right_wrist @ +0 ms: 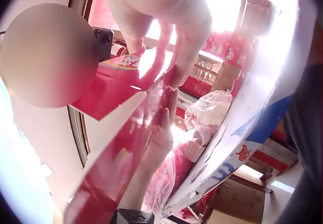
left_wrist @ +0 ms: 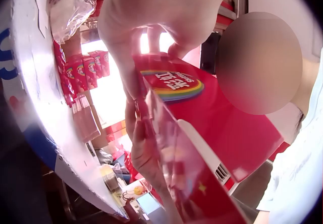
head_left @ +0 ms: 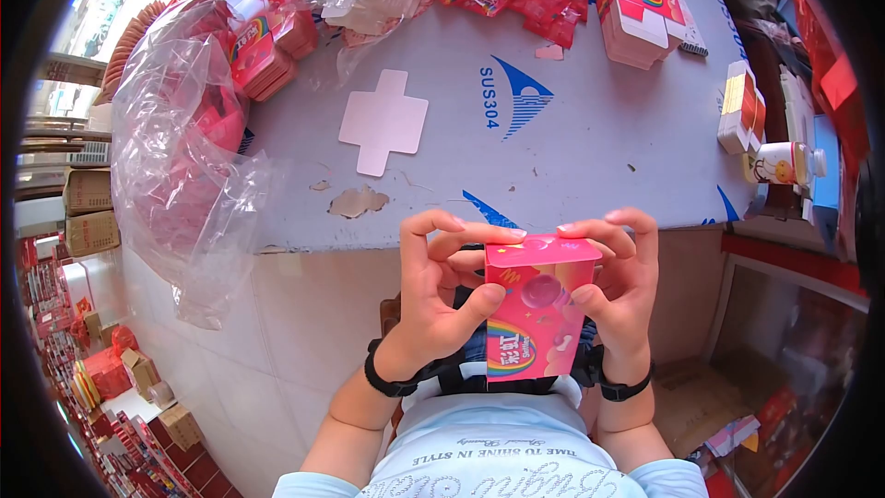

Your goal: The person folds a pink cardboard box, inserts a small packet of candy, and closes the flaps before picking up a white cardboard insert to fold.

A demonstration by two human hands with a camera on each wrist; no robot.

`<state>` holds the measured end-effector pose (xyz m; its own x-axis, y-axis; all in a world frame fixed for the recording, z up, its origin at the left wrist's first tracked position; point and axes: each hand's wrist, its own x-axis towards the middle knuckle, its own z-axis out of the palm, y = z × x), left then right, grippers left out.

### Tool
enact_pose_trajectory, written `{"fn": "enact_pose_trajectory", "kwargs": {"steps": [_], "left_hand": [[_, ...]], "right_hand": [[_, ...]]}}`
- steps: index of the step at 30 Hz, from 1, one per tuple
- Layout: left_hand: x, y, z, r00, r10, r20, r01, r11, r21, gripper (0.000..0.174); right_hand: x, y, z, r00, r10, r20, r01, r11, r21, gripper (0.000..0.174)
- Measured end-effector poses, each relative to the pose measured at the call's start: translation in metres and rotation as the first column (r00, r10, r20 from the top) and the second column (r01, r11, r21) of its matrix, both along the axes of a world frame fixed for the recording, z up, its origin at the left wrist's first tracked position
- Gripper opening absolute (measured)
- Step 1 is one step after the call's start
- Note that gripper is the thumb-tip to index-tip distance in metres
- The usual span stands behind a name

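Observation:
A pink candy box (head_left: 539,323) with a rainbow print hangs upright in front of the lap, just off the table's near edge. My left hand (head_left: 433,281) pinches its upper left corner, thumb on the printed face and fingers at the top edge. On the opposite corner my right hand (head_left: 622,281) holds it the same way. In the left wrist view, the box (left_wrist: 217,118) shows a glossy red panel standing out from its side, with the left hand (left_wrist: 156,12) above. The right wrist view has the right hand (right_wrist: 156,7) over the folded edge.
On the table (head_left: 590,148) lies a white cross-shaped card (head_left: 385,123). A clear plastic bag (head_left: 175,148) hangs over the left edge. Stacked flat pink cartons (head_left: 636,9) stand at the far right, red candy packets (head_left: 553,5) beside them. A cup (head_left: 774,164) stands near the right edge.

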<state>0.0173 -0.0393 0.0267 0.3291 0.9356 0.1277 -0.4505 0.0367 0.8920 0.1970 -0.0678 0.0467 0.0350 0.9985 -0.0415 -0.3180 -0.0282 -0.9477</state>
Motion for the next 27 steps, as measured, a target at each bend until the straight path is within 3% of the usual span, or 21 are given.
{"fn": "enact_pose_trajectory", "kwargs": {"steps": [3, 6, 8, 11, 15, 17, 24, 27], "left_hand": [[-0.0018, 0.0002, -0.0019, 1.000, 0.003, 0.008, -0.003, 1.000, 0.026, 0.044], [-0.0066, 0.0026, -0.0030, 0.994, -0.028, -0.104, 0.032, 0.999, 0.031, 0.036], [-0.0077, 0.0063, -0.0052, 0.971, 0.006, -0.238, 0.043, 0.978, 0.202, 0.029], [-0.0058, 0.0047, -0.0021, 0.973, 0.030, -0.229, 0.005, 0.988, 0.153, 0.023], [-0.0044, 0.0031, -0.0064, 0.965, 0.066, -0.253, -0.017, 0.982, 0.190, 0.025], [-0.0041, 0.0036, -0.0080, 0.946, 0.088, -0.313, 0.009, 0.955, 0.296, 0.026], [-0.0020, 0.0038, -0.0046, 0.943, 0.101, -0.317, -0.012, 0.963, 0.270, 0.030], [-0.0024, 0.0059, -0.0022, 0.895, 0.137, -0.425, 0.061, 0.906, 0.419, 0.033]], "right_hand": [[0.0057, -0.0007, -0.0066, 0.997, 0.028, 0.073, -0.030, 0.999, 0.026, 0.033], [0.0067, -0.0010, -0.0088, 0.988, 0.056, 0.147, -0.068, 0.995, 0.077, 0.033], [0.0067, -0.0009, -0.0085, 0.988, 0.052, 0.145, -0.064, 0.995, 0.078, 0.033], [0.0073, -0.0007, -0.0076, 0.985, 0.057, 0.161, -0.072, 0.993, 0.088, 0.032], [0.0081, -0.0003, -0.0058, 0.988, 0.072, 0.138, -0.079, 0.996, 0.051, 0.028], [0.0087, -0.0005, -0.0048, 0.988, 0.075, 0.134, -0.083, 0.995, 0.056, 0.026], [0.0091, 0.0008, -0.0051, 0.998, 0.064, 0.017, -0.065, 0.998, 0.019, 0.026], [0.0083, -0.0004, -0.0092, 0.996, 0.063, -0.057, -0.064, 0.998, -0.019, 0.027]]}}
